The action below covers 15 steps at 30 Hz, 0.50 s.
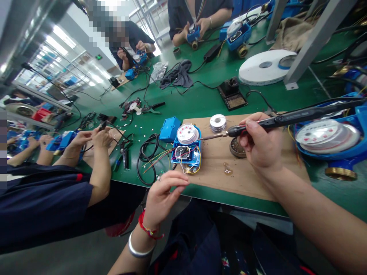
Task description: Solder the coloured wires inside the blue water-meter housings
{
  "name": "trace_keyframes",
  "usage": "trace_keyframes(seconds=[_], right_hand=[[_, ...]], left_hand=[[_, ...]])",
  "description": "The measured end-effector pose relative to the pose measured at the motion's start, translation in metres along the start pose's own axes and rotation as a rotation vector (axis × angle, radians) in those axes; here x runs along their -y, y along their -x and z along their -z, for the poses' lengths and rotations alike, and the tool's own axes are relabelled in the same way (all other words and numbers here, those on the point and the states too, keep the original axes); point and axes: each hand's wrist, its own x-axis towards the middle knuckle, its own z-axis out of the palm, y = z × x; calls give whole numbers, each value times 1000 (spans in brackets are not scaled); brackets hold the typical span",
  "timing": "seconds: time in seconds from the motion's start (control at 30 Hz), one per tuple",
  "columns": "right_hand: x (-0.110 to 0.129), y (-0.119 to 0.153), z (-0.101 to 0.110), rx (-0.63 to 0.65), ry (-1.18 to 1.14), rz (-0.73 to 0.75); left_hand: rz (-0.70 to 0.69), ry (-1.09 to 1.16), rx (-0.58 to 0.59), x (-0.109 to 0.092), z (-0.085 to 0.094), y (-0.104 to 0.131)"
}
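My right hand (259, 143) grips a black soldering iron (272, 121). The iron's thin metal tip points left and reaches the side of an open blue water meter (186, 160). The meter has a round white dial (187, 133), a small dark circuit module and loose coloured wires. At the meter's near edge is my left hand (168, 191), its thumb and fingers drawn together by the white wires; whatever is between the fingertips is too small to make out. Behind the meter sits a blue cover (170, 129). A brown cardboard sheet (212, 179) lies beneath the work.
A solder spool (218, 123) and a round tin (237, 148) stand on the cardboard. An iron stand (232, 93) is behind. Another meter (329, 137) sits to the right. Black cable (149, 152) coils at left. Co-workers' hands (100, 137) work further left and across the table.
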Motion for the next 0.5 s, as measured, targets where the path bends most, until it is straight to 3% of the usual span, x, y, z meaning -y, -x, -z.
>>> trace_keyframes(seconds=[0.1,0.2,0.5], right_hand=[[-1,-1,1,-3,-21,-10],[-2,-2,1,-7,-35,1],[1,-5,2,-22,-59,39]], left_hand=[[-177,-227,240,2,-9,1],[-283,-368,259,9,-21,0],[-290,-508,-283,10,-32,-36]])
